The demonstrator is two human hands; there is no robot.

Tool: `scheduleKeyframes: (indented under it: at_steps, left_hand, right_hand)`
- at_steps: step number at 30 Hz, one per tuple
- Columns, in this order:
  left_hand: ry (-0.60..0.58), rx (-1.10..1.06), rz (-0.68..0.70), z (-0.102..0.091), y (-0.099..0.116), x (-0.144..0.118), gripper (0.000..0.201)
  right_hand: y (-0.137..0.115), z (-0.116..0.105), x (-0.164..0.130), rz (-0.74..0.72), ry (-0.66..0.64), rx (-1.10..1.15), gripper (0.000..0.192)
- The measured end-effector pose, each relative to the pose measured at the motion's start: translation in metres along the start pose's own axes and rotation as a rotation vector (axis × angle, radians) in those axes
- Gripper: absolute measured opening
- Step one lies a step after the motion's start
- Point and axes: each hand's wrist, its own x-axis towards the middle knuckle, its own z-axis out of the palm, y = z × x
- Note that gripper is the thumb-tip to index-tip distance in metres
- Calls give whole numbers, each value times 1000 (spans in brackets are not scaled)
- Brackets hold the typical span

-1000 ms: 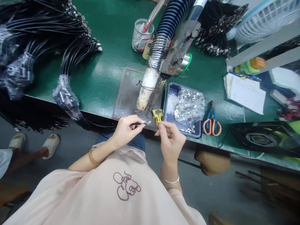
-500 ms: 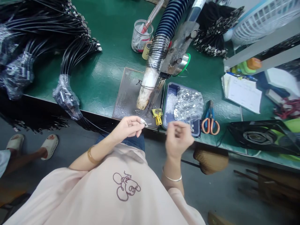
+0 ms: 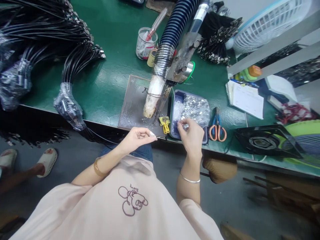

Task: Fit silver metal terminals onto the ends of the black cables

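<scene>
My left hand [image 3: 140, 139] is closed in a pinch just off the bench edge, in front of the dark work plate [image 3: 127, 111]. One fingertip has a white covering. What it pinches is too small to make out; a thin tip shows past the fingers. My right hand [image 3: 193, 135] reaches over the near side of the blue tray [image 3: 176, 133]. Its thumb and forefinger close on a small shiny metal piece [image 3: 185, 126]. Inside the tray lies a plastic bag of small metal parts [image 3: 197, 108]. A yellow clip [image 3: 165, 125] sits between the hands.
A white-ended hose [image 3: 152, 93] and a metal arm [image 3: 183, 56] hang over the plate. Pliers [image 3: 217, 126] and a black fan [image 3: 265, 141] lie right. Black cable bundles [image 3: 72, 70] cover the left. A solder spool [image 3: 188, 73] and a cup [image 3: 142, 50] stand behind.
My right hand has moved slightly forward over the tray, its fingers now pinched on a small piece. My left hand stays nearly in place. The view has shifted a little.
</scene>
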Motion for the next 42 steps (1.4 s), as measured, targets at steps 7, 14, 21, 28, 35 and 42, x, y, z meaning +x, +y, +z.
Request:
scheduleKeyframes:
  at_steps: [7,14,21,28,35,42]
  left_hand:
    - [120,47,108,4,-1,2,31]
    - [269,194,280,12,-7,1,24]
    - [301,378,319,10,-8,-3,21]
    - [285,465,342,10,-10,-3,20]
    - [289,534,390,11,-6,-5,20]
    - [257,555,423,12,-4,-4,19]
  right_hand:
    - [-30,-12,-37,129,278,526,17]
    - [-56,7,-56,101,-35,707,13]
    - [-62,18,-59,-9,-38,644,23]
    - [-63,16,-61,-28,-54,619,23]
    - [-65,17,-61,-36,-41,630,21]
    - [-65,17,-60,-107,-19,498,27]
